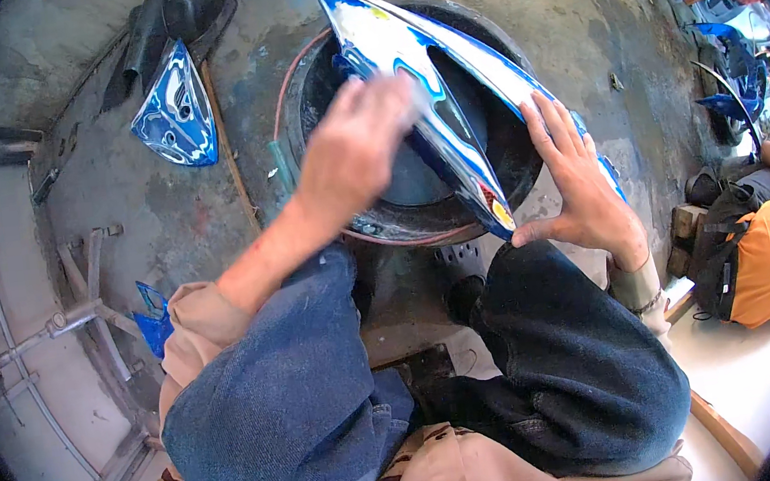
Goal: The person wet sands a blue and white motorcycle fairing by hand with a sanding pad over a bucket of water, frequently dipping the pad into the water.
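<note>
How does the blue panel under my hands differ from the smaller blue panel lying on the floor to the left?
The long blue panel is narrow, pointed and stretched across the black tub; the small blue panel is short, roughly triangular and lies on the concrete floor. The long one is held, left hand on top, right hand flat along its edge; the small one is untouched. Both are glossy blue with white reflections.
</note>
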Action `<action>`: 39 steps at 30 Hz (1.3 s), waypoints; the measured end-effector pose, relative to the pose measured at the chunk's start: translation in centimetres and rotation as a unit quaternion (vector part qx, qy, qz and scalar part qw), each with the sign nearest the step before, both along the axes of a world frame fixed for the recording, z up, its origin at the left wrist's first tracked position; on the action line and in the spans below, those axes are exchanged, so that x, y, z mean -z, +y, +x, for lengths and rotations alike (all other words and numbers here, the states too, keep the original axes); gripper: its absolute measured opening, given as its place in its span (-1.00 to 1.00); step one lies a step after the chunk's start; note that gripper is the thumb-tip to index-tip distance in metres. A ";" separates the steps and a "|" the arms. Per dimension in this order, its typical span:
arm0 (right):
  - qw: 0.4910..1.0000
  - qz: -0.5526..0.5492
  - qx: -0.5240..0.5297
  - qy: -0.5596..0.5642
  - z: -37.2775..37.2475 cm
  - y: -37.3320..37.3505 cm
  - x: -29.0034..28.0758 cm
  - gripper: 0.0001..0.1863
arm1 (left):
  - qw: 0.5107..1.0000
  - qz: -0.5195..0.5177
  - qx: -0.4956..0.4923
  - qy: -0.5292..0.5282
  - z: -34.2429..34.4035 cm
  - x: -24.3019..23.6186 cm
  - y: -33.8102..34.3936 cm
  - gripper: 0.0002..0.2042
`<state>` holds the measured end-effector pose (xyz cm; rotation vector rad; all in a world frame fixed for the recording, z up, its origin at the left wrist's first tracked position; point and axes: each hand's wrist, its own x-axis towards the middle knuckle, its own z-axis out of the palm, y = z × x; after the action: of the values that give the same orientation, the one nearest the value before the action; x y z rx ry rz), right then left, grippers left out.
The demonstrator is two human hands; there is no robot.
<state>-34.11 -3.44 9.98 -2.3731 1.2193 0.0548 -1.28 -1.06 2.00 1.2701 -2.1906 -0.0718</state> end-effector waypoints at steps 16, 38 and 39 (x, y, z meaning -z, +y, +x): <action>1.000 0.016 -0.005 0.008 0.3 -0.4 0.0 0.76 | 0.996 -0.005 -0.083 -0.030 -1.0 1.4 -0.9 -0.52; 1.000 0.019 0.002 0.006 0.2 -0.3 0.0 0.76 | 0.995 -0.020 -0.093 -0.005 -0.2 1.2 -1.7 -0.56; 1.000 0.021 0.003 0.009 0.3 -0.2 0.0 0.76 | 0.994 -0.010 -0.106 0.010 0.7 1.3 -3.0 -0.56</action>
<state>-33.85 -3.66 9.95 -2.3383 1.2216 0.0978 -0.62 -4.06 0.69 1.4749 -2.0226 0.0217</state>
